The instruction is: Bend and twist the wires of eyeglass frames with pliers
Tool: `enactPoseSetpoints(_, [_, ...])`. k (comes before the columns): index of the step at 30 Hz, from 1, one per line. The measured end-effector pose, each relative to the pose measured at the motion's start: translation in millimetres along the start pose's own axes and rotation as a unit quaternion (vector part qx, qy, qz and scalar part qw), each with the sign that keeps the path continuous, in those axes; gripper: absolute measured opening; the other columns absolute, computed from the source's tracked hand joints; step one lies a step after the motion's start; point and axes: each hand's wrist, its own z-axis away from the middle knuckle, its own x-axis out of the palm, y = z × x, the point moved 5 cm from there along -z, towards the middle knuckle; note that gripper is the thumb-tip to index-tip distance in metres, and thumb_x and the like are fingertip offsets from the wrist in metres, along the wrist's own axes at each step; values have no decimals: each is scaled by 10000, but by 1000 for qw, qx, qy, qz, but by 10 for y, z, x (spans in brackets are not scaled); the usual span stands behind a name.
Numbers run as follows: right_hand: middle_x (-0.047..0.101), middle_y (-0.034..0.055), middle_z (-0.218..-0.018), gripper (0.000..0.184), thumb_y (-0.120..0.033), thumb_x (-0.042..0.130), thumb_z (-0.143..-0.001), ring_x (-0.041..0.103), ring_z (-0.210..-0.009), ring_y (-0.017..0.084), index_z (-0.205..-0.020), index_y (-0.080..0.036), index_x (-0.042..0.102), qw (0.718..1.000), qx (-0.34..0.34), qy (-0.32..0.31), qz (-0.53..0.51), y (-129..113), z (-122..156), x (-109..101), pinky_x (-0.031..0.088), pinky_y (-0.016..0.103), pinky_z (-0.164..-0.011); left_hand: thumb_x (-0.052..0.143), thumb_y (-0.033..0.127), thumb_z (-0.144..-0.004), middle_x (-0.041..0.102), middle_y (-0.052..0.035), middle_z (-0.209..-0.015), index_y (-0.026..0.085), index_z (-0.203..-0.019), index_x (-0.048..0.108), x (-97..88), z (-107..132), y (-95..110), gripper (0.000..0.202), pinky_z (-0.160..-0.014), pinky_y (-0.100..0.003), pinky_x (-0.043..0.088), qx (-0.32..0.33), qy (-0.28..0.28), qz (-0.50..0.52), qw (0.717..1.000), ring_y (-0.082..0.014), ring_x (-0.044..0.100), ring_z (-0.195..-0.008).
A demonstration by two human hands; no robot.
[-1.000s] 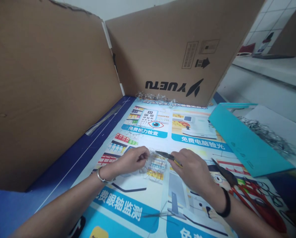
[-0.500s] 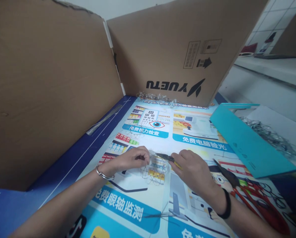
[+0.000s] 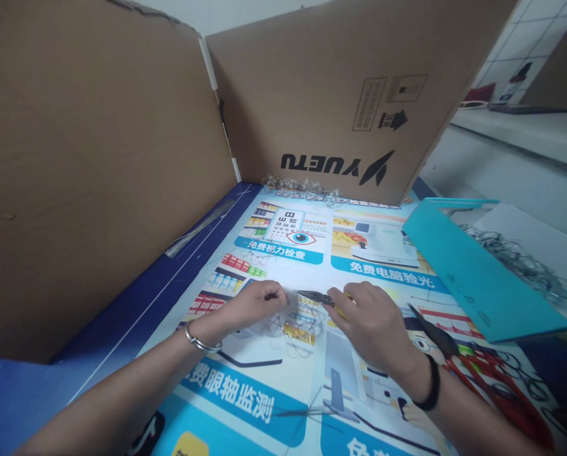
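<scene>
My left hand is closed in a pinch on a thin wire eyeglass frame that lies on the printed poster mat. My right hand is wrapped round small pliers with yellow handles. The dark jaws of the pliers point left and meet the wire frame close to my left fingertips. A silver bangle is on my left wrist and a black band on my right.
Cardboard walls stand at the left and back. Clear plastic scraps lie along the back wall. A teal tray at the right holds a heap of metal wire parts. Red-handled pliers lie at the right.
Both hands have stayed almost in place; the pliers' jaws shifted slightly against the wire frame, which has slid a little nearer to me.
</scene>
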Motion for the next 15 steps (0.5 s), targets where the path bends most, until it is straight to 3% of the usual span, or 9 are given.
enactPoseSetpoints(15, [569, 56, -783, 167, -281, 525, -867, 446, -732, 179, -967, -189, 622, 995, -76, 36, 43, -44, 0, -28, 296, 339, -669, 446, 253, -834, 553, 25, -696, 165, -714, 533, 7, 14, 35, 173, -580, -206, 342, -10, 4, -79, 997, -103, 468, -637])
